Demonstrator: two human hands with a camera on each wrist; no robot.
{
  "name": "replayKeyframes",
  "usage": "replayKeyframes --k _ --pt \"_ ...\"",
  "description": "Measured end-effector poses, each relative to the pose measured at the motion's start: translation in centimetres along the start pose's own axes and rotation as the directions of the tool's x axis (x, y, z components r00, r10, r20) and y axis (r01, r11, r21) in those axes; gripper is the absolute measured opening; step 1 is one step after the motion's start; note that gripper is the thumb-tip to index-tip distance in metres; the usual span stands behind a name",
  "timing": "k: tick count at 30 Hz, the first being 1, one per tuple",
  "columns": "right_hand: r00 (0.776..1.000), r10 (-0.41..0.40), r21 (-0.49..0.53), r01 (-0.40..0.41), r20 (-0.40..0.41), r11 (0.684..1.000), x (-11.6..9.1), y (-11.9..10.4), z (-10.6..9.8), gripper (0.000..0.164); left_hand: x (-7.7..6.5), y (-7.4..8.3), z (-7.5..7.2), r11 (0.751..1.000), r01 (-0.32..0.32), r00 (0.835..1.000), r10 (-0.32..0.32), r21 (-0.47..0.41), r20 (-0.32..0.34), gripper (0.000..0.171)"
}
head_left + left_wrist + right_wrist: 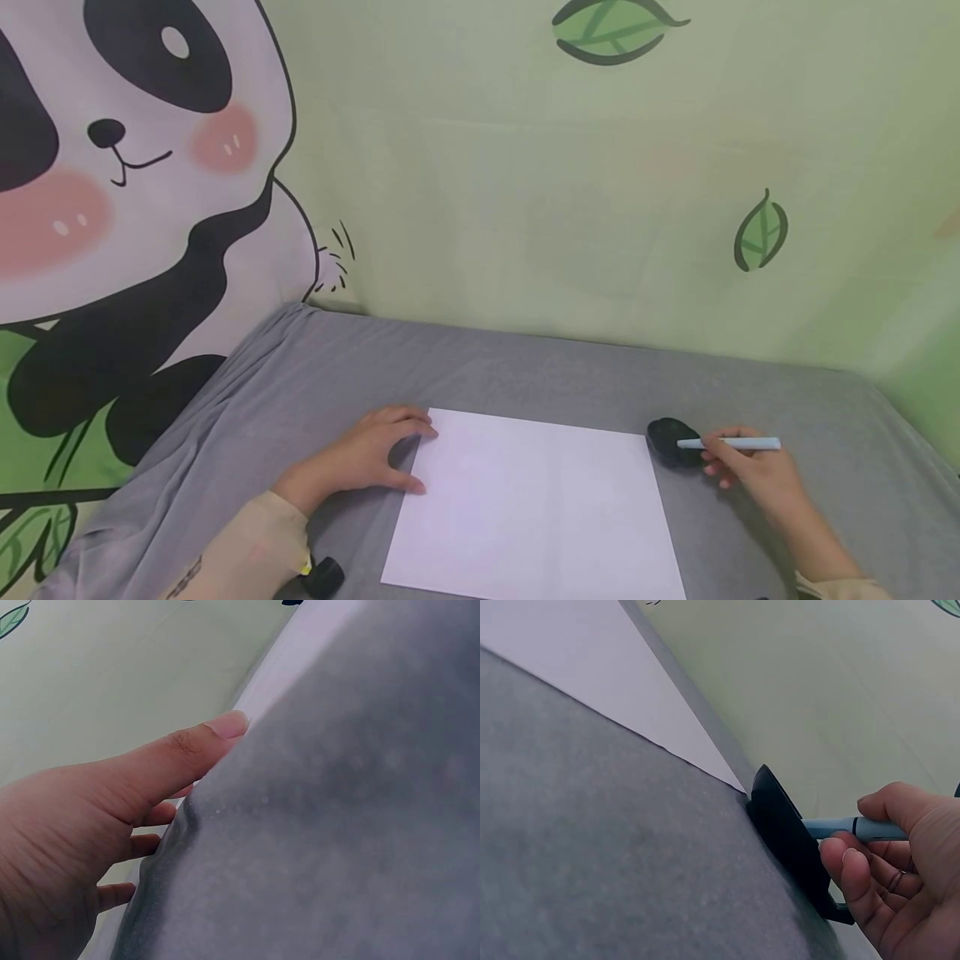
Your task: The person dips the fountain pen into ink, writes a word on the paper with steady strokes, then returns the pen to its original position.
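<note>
A large white sheet of paper (532, 500) lies flat on the grey cloth. My left hand (371, 454) rests at its left edge, thumb and fingers spread, with the fingertips touching the paper. Beside the sheet's far right corner sits a small black dish (663, 440). My right hand (757, 475) pinches a slim light-blue pen (877, 829) between thumb and fingers. The pen lies nearly level, its front end over the dish; in the right wrist view the dish's wall (787, 832) hides its tip.
Grey cloth (480, 354) covers the table up to a pale green wall (465, 208) printed with leaves and a panda. Near my left sleeve (255, 542) stands a small black cylindrical object (326, 577), partly hidden by the forearm.
</note>
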State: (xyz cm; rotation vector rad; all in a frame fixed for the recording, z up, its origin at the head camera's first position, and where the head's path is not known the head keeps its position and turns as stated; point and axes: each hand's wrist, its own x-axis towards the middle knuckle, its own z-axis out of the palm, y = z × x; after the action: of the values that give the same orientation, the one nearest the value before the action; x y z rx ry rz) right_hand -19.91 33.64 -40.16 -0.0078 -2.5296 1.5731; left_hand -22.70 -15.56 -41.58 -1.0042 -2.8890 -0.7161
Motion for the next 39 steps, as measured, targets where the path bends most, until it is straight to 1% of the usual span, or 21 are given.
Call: replayKeyframes --k 5,15,19,24,32,36,39 --pt "1.0 -0.004 -0.013 0.004 -0.015 1.0 0.01 0.0 0.03 0.013 0.04 0.04 -0.05 1.0 0.0 1.0 0.0 0.003 0.001 0.066" --pt "1.0 -0.019 -0.019 0.019 -0.013 1.0 -0.05 -0.28 0.06 0.011 0.07 -0.09 0.02 1.0 0.0 1.0 0.0 0.016 0.0 0.066" --pt "0.999 -0.034 0.017 0.034 -0.01 0.999 -0.12 -0.17 0.03 0.008 0.08 -0.18 0.12 1.0 0.002 1.0 -0.002 0.012 0.002 0.066" --pt "0.999 -0.039 0.068 0.04 -0.02 0.997 -0.03 -0.17 -0.17 0.014 0.03 -0.21 0.19 1.0 0.014 1.0 -0.014 0.0 0.011 0.066" --pt "0.999 -0.014 0.072 0.016 -0.035 0.997 0.13 -0.74 -0.52 0.014 0.09 -0.09 0.17 1.0 0.009 1.0 -0.009 0.005 0.003 0.066" --pt "0.999 -0.035 0.14 0.039 -0.036 0.989 0.02 -0.87 -0.59 0.012 0.05 -0.05 0.13 1.0 0.013 1.0 -0.013 0.0 0.008 0.066" --pt "0.998 -0.059 0.192 0.065 -0.035 0.979 -0.06 -0.97 -0.6 0.017 0.05 -0.11 0.15 1.0 0.014 1.0 -0.014 0.003 0.008 0.066"
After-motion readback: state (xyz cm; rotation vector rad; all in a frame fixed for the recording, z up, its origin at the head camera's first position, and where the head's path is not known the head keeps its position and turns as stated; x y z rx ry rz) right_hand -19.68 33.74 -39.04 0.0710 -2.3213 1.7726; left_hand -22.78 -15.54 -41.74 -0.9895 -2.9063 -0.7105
